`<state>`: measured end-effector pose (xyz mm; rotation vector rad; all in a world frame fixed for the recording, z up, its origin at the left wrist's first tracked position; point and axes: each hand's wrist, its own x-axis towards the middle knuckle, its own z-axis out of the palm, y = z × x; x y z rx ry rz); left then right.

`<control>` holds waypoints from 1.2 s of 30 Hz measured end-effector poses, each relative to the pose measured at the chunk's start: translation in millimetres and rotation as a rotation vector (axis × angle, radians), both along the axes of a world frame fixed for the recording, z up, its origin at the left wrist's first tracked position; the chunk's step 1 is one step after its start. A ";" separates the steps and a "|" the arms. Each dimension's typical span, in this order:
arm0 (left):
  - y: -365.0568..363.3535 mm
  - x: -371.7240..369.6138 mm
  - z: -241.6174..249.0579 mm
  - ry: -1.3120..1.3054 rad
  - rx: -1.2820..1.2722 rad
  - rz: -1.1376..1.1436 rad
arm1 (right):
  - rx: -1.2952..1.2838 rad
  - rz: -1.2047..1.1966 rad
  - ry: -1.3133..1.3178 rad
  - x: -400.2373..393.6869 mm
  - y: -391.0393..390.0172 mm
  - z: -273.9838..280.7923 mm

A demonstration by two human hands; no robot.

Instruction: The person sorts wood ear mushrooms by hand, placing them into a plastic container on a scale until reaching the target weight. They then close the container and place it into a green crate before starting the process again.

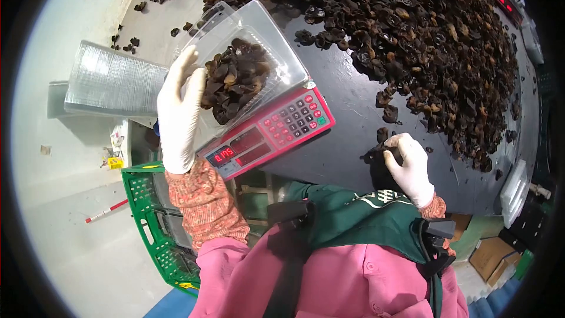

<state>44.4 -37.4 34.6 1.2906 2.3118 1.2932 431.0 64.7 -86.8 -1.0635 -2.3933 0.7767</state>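
Observation:
A clear plastic clamshell box (pixel 281 53) lies with its lid folded open on a red digital scale (pixel 322 119). Dark brown wood ear mushrooms (pixel 234 76) are heaped inside it, and the scale's red display reads 0.175. My left hand (pixel 179 103), in a white glove, is at the box's left side with fingers stretched and thumb apart; it is open beside the mushrooms. My right hand (pixel 410 168), also gloved, is low over the dark table, its fingers curled and closed around dark mushroom pieces. My palm partly hides what it holds.
A large pile of wood ear mushrooms (pixel 424 41) spreads over the dark table (pixel 329 91). Stacked clear boxes (pixel 115 82) stand at the left. A green crate (pixel 144 200) is below them. Clear plastic trays (pixel 515 191) sit at the right edge, near a cardboard box (pixel 493 259).

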 end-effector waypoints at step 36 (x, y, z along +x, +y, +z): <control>-96.1 24.2 -71.5 -1.247 0.292 -0.061 | -0.639 0.732 0.484 -286.6 138.6 101.4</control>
